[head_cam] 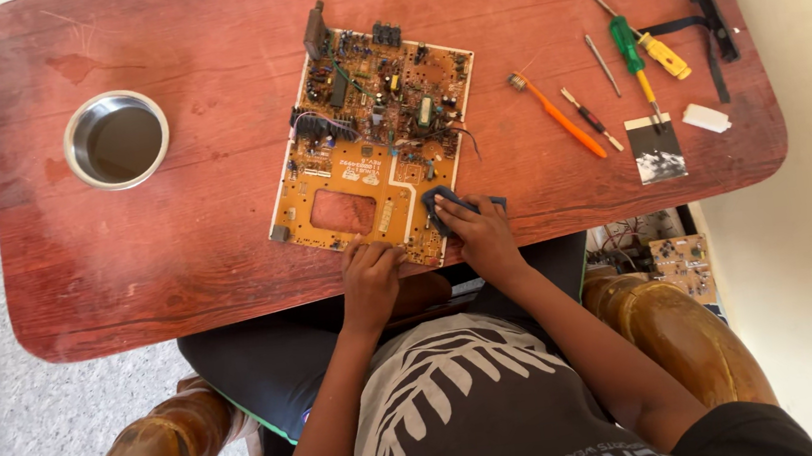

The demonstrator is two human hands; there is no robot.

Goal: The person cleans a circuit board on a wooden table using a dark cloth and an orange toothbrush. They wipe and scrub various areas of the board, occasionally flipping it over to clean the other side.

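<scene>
Risk: cloth (448,199) could snag on the loose wires/tall parts mid-board and bend a lead, or the circuit board (371,131) slides on the table (130,277) if I press too hard w/ one side only. My right hand (480,235) is curled down on the dark blue cloth, fingers closed over it, pressing at board's lower right corner. Left hand (370,272) rests fingers-together on the bottom edge, pinning it. Board sits center frame; screwdrivers (634,53) upper right, steel bowl (116,140) upper left.
</scene>
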